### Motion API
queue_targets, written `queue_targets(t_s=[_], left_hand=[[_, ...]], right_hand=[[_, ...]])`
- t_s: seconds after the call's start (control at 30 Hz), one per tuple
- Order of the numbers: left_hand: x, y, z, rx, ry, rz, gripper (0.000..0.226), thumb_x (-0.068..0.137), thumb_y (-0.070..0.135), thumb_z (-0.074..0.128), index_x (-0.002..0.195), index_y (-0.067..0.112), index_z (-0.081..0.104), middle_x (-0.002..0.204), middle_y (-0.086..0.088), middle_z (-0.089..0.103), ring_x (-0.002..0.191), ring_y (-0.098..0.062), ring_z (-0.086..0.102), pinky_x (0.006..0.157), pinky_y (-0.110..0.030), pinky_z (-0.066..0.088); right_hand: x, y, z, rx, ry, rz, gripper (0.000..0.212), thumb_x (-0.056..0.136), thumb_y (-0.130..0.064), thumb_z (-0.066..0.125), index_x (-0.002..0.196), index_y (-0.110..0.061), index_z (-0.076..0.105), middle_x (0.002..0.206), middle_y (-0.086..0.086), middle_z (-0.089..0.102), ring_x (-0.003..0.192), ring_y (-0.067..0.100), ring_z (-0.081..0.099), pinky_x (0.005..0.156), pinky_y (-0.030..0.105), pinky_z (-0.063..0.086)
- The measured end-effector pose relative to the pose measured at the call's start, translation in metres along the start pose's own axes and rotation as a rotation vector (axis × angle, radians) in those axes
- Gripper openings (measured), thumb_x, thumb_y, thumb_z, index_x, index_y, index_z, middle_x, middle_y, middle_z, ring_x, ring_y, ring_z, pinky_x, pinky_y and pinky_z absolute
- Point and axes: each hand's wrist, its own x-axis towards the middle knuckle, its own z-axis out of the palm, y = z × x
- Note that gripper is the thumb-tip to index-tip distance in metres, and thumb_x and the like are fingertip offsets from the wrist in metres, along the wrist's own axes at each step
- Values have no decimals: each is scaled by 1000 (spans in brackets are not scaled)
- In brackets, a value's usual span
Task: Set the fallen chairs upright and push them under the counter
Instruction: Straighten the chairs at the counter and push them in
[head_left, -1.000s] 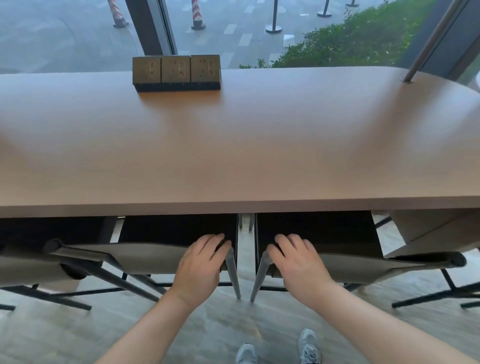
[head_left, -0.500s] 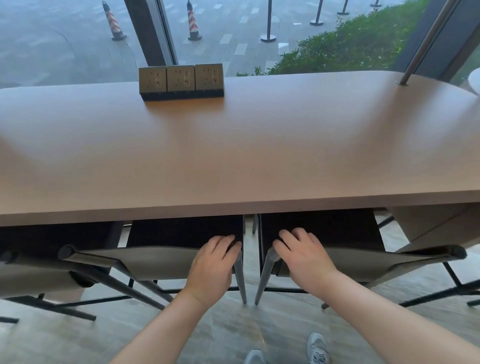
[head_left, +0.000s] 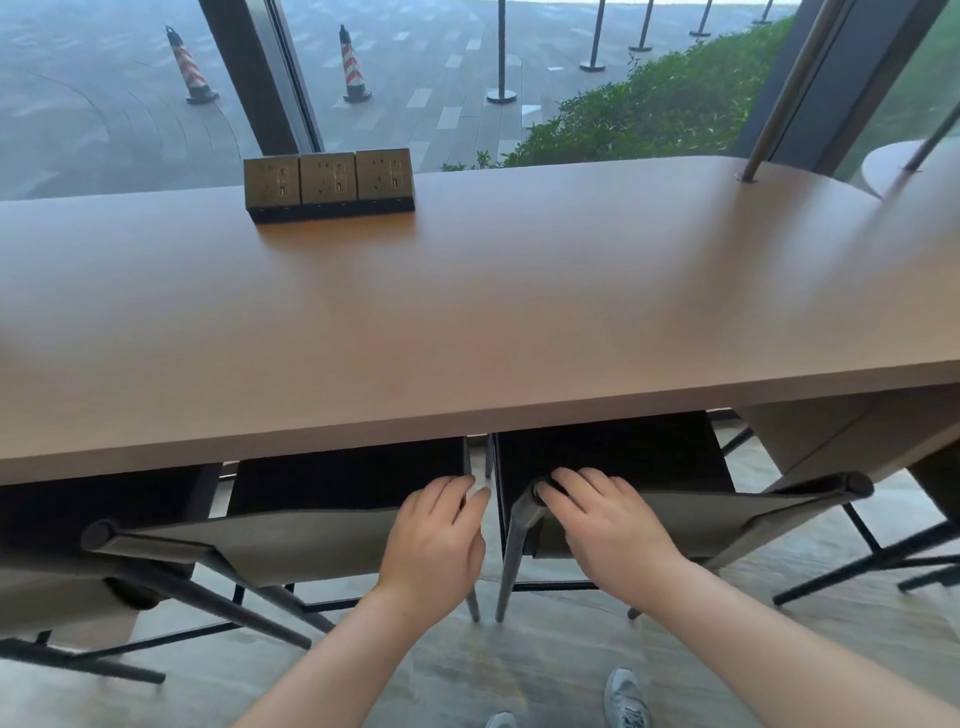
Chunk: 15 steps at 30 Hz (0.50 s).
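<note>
Since a second ago both chairs have slid further under the desk (head_left: 467, 322), the left hand (head_left: 434, 540) gripping the left chair (head_left: 291, 535) backrest and the right hand (head_left: 605, 525) the right chair (head_left: 727, 514), so the push looks nearly finished.
</note>
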Motion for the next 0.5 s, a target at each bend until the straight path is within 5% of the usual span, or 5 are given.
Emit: queue_targets(t_s=[0.23,0.4,0.5], left_hand=[[30,53,28,-73,-71,158,43,86,14,57,128,10,61,138,-11,58,130,-27,50,104,-38,44],[27,75,46,93,-296,54,73,81,26,70,147,11,43,155,-13,38,145,-30,34,113,-45,36],[20,81,54,185,-316,24,75,84,31,57,152,10,32,158,-15,31,148,-33,23,120,-45,22]], right_hand=[[-69,75,-14,-97,106,329,52,65,-2,77,117,-4,67,119,17,63,101,35,61,77,46,54],[-132,142,-12,-163,47,516,47,76,-4,68,123,-2,63,128,21,57,114,40,54,87,52,49],[-162,169,-5,-176,16,524,48,82,-10,57,129,-3,59,135,22,54,122,41,50,95,53,45]])
